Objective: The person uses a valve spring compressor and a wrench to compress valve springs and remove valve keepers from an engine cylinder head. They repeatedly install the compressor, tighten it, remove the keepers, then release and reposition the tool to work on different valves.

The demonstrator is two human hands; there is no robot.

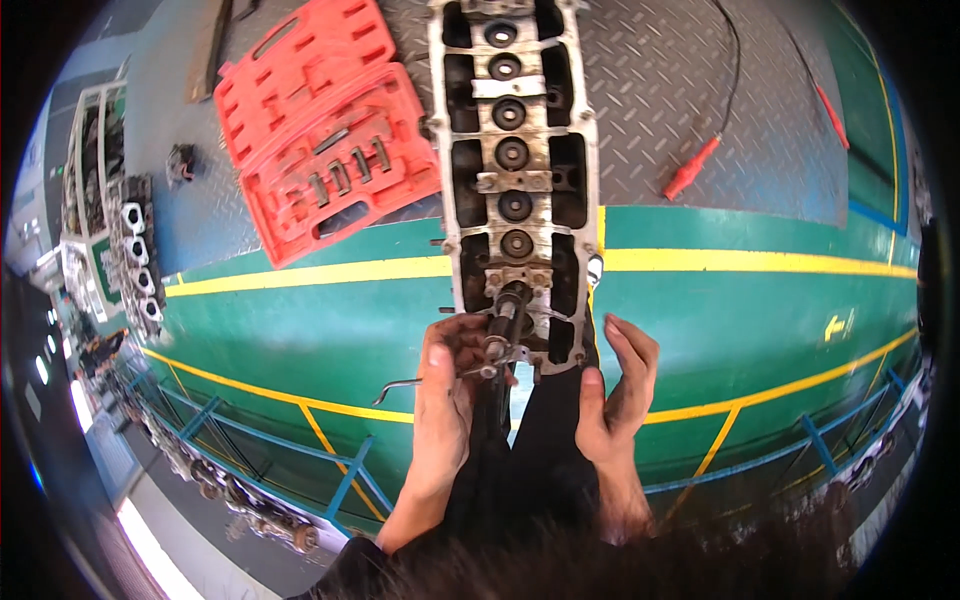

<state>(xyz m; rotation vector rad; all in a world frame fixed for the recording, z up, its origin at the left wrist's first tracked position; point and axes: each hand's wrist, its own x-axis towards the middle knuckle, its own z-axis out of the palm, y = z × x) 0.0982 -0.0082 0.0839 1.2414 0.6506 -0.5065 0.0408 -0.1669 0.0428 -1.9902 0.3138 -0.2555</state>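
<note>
Dark hair (640, 565) fringes the bottom edge, closest of all, and both forearms rise out of it toward the engine part. Far off to the left, more grey engine parts (135, 265) sit lined up on a rack, and beside them a red tool case (320, 130) lies open on the ridged metal floor plate (680, 90), a few sockets or adapters still in their slots.

Coming across, the left hand (445, 385) is closed around a valve spring tool (500, 340), whose bent metal handle (400, 387) sticks out to the left of the wrist. The tool sits on the nearest end of the long cylinder head (515, 180), which lies lengthwise away from the person with its row of round valve seats running up the middle.

My guess is the tool has to stay square over that nearest spring, pressed straight down rather than at a slant, or it may slip off sideways.

The right hand (615, 390) is loosely open, fingers curled, thumb near the head's near right corner; I cannot tell whether it actually touches. Bracing it firmly there would steady the head. Further right, a red-handled probe (692, 168) on a black lead lies well clear
</note>
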